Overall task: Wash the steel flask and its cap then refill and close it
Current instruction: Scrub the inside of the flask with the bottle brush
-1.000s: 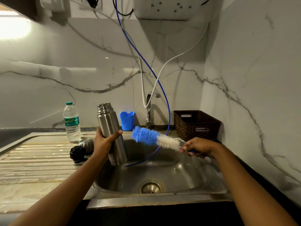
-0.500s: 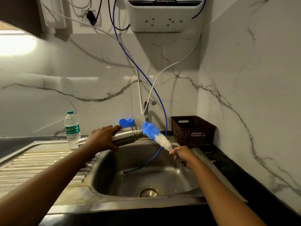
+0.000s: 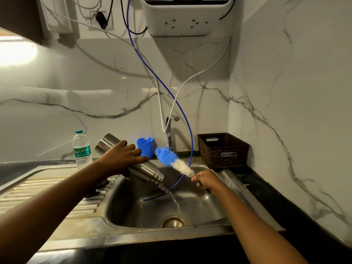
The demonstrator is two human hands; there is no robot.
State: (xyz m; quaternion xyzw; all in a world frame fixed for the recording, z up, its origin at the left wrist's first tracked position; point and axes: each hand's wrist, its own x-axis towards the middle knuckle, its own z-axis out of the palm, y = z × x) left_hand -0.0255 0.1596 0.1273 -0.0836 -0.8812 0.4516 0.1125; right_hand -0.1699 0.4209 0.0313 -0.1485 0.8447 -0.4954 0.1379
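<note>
Head view. Held the steel flask (image 3: 145, 171) in the left hand (image 3: 122, 159), with the arm reaching in from the lower left across the ribbed drainboard (image 3: 47, 187) and the fingers curled over the flask's middle, clamped on it. Kept it tipped over the sink (image 3: 200, 206), base raised toward the back wall, open mouth lower and pointing right, above the basin. Poured a thin stream of water (image 3: 173, 198) from that mouth down toward the drain (image 3: 173, 221).

Gripped the bottle brush (image 3: 171, 159) in the right hand (image 3: 206, 181), with the arm coming in from the lower right and the fingers closed tight round the handle just below the white bristles; hid most of the handle in the fist. Pointed the brush up and to the left, blue tip near the flask yet apart from it, in front of the tap (image 3: 168, 130).

Saw around them a plastic water bottle (image 3: 82, 149) upright at the back edge of the drainboard, left of the flask's base. Saw a blue holder (image 3: 145, 146) against the back wall just behind the left hand, and a brown basket (image 3: 222, 149) on the worktop in the right corner. Noted a blue tube (image 3: 182, 115) hanging from above, passing behind the brush and ending inside the basin. Noted also a white tube (image 3: 190, 80) running from the water purifier (image 3: 188, 16) down to the tap.
</note>
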